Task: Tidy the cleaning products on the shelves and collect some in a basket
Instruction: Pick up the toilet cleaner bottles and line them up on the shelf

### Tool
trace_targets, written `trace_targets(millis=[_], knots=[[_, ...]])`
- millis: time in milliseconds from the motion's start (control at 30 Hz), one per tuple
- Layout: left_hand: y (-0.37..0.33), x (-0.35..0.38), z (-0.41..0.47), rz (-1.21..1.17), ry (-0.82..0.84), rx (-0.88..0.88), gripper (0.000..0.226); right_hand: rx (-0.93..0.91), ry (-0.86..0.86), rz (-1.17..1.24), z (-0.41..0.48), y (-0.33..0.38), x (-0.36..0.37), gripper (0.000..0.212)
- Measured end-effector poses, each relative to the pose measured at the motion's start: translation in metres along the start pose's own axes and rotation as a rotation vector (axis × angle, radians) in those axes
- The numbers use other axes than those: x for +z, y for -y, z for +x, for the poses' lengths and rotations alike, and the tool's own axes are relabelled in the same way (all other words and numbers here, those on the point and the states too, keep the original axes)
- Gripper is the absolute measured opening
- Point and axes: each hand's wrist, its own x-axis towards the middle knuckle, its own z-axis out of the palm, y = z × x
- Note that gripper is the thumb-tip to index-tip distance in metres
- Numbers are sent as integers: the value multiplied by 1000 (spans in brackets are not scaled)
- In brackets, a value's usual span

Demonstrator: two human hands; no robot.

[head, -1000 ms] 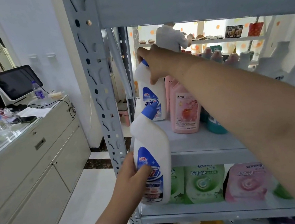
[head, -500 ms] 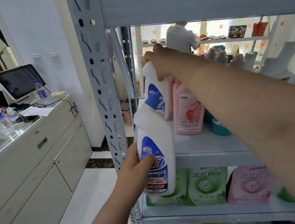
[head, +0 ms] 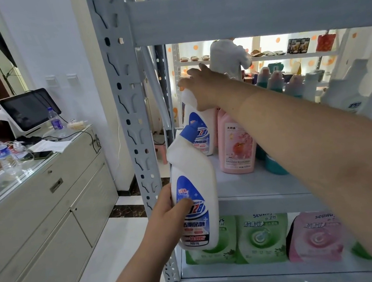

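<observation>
A small shop, seen from the aisle.
Grey metal shelving (head: 257, 11) carries rows of detergent bottles (head: 235, 143) and refill pouches (head: 263, 237); at left a touchscreen till (head: 29, 110) stands on a glass-topped table (head: 34, 210), and more stocked shelves (head: 287, 54) show behind.

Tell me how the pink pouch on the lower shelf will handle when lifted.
The pink pouch looks like soft film, so it will probably sag and flex when gripped. It bulges as if full, so it is likely heavy for its size. Its printed surface looks smooth, so perhaps slippery.
</observation>
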Motion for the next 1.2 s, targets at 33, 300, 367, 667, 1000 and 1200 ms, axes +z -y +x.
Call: trace_targets(millis=[33,300,367,667,1000,1200], knots=[[0,0,0,8,0,-1,18,3,7,-23,-2,0,1,78],[1,1,-1,-19,-6,-22,27,-2,49,-116,-7,9,-5,75],[1,1,-2,-29,-5,-28,38,-4,41,-101,-11,11,-10,74],[13,-8,-8,-92,-21,-30,36,49,-283,417,-120,31,1,67],[30,-5,-38,-127,48,-70,24,396,-32,1492,-270,127,86,64],[35,23,-69,-125,102,-123,28,617,137,1813,-312,148,114,61]])
